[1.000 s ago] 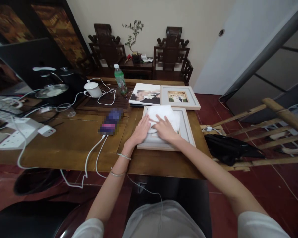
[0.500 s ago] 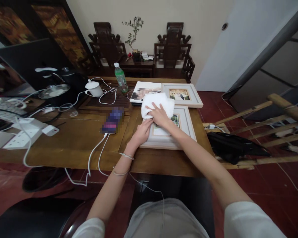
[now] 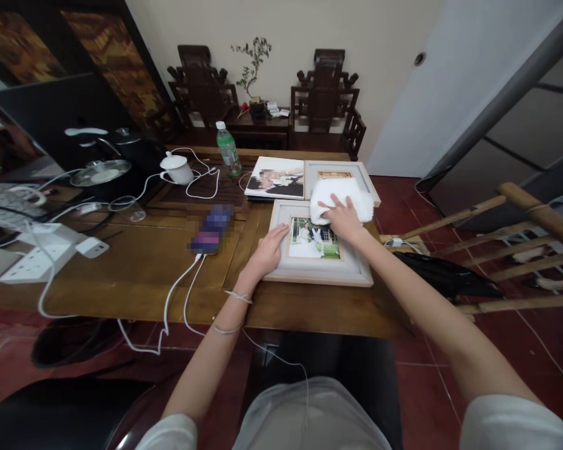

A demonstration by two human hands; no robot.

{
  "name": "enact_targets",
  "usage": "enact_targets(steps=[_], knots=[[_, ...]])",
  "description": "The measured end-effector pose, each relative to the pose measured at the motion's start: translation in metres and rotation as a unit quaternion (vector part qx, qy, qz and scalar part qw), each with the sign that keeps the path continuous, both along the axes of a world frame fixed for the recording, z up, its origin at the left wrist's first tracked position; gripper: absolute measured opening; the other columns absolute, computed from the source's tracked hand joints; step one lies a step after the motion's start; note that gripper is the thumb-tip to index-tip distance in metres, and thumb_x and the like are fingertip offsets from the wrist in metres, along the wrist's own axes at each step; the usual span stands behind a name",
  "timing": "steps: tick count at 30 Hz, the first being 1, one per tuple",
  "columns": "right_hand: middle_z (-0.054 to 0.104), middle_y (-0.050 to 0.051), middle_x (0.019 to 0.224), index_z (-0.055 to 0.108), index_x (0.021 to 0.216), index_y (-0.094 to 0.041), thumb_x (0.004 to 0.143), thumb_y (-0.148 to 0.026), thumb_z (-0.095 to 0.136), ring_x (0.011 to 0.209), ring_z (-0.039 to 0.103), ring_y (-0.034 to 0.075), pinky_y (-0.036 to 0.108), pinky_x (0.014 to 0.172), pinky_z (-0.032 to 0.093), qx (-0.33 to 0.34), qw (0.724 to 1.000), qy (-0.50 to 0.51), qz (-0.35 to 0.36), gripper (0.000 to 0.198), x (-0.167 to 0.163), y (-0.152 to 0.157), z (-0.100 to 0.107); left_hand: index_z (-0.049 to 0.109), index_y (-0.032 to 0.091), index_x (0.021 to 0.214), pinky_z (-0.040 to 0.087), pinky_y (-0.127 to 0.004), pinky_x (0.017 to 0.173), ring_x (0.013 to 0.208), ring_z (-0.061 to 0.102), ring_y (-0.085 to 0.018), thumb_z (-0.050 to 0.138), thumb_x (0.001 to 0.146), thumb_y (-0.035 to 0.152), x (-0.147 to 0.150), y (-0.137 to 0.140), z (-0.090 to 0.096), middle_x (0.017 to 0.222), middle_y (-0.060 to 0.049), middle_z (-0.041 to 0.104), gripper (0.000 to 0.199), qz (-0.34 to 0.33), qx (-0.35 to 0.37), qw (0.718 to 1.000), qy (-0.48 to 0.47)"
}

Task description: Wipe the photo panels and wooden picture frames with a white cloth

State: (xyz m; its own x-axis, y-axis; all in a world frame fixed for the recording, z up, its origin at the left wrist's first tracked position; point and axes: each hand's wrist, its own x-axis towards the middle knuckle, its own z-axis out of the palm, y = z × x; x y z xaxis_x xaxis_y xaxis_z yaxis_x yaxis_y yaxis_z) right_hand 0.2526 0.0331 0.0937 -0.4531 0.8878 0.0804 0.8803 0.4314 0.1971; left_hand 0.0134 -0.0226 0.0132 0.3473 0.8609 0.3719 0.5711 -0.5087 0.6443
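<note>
A light-framed picture frame (image 3: 319, 272) lies flat on the wooden table, with a photo of two people outdoors inside it. My left hand (image 3: 267, 251) rests on the frame's left border, its fingers stretched out flat. With my right hand (image 3: 343, 219) I hold a folded white cloth (image 3: 340, 190) over the frame's upper right corner; the fingers are spread on top of it. The cloth covers that corner and part of a second picture frame (image 3: 370, 181) behind. Left of this second frame lies a photo album (image 3: 274, 178) with a picture on its cover.
A phone (image 3: 212, 230) with white cables lies to the left. Beyond it stand a lidded white cup (image 3: 176, 167) and a green-labelled bottle (image 3: 228, 150). A power strip (image 3: 40, 259) and dark pots fill the table's left side. A bamboo rack (image 3: 492, 250) stands at right.
My right hand has slid the cloth rightward across the frame, uncovering the photo and the album. My left hand stays at the frame's left side, now apart from the right.
</note>
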Motion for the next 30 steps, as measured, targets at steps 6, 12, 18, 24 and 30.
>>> enact_targets(steps=[6, 12, 18, 24, 30], knots=[[0.052, 0.005, 0.139, 0.067, 0.115, -0.022, 0.079, 0.002, 0.039, 0.137, 0.03, 0.03, 0.059, 0.105, 0.025, 0.003, 0.998, -0.04, -0.048, 0.052, 0.05, -0.014, 0.008, 0.052, 0.018, 0.131, 0.027, -0.053, 0.113, 0.134, 0.039, -0.025, 0.037, 0.076, 0.003, 0.002, 0.0, 0.001, 0.14, -0.011, 0.049, 0.059, 0.013, -0.011, 1.0, -0.013], [0.05, 0.001, 0.14, 0.072, 0.104, -0.024, 0.067, 0.004, 0.042, 0.134, 0.035, 0.031, 0.052, 0.1, 0.036, -0.056, 0.996, -0.061, 0.03, 0.055, 0.06, -0.079, 0.022, 0.052, 0.02, 0.131, 0.029, -0.052, 0.113, 0.134, 0.04, -0.023, 0.037, 0.076, 0.002, 0.002, 0.0, -0.001, 0.14, -0.01, 0.049, 0.059, 0.008, 0.003, 1.0, -0.018], [0.061, 0.004, 0.128, 0.074, 0.095, -0.028, 0.06, 0.003, 0.045, 0.13, 0.044, 0.025, 0.043, 0.099, 0.041, -0.135, 0.989, -0.035, 0.046, 0.055, 0.056, -0.123, 0.038, 0.052, 0.021, 0.13, 0.027, -0.054, 0.113, 0.135, 0.038, -0.024, 0.037, 0.076, 0.002, -0.001, 0.001, 0.0, 0.143, -0.009, 0.046, 0.06, -0.007, -0.002, 1.0, 0.007], [0.062, 0.008, 0.128, 0.073, 0.105, -0.024, 0.068, 0.002, 0.042, 0.125, 0.05, 0.024, 0.042, 0.101, 0.039, -0.08, 0.996, -0.01, -0.025, 0.054, 0.058, -0.067, 0.026, 0.055, 0.019, 0.126, 0.029, -0.046, 0.114, 0.133, 0.041, -0.021, 0.038, 0.073, 0.002, -0.003, 0.003, 0.009, 0.14, -0.008, 0.049, 0.059, -0.021, 0.016, 1.0, 0.013], [0.051, 0.003, 0.139, 0.071, 0.108, -0.02, 0.07, 0.003, 0.043, 0.136, 0.033, 0.027, 0.049, 0.105, 0.034, -0.011, 1.0, -0.015, 0.011, 0.053, 0.058, -0.03, 0.009, 0.055, 0.018, 0.124, 0.031, -0.049, 0.113, 0.133, 0.041, -0.022, 0.036, 0.072, 0.002, -0.003, 0.002, 0.01, 0.14, -0.008, 0.049, 0.058, -0.009, 0.008, 1.0, 0.014]])
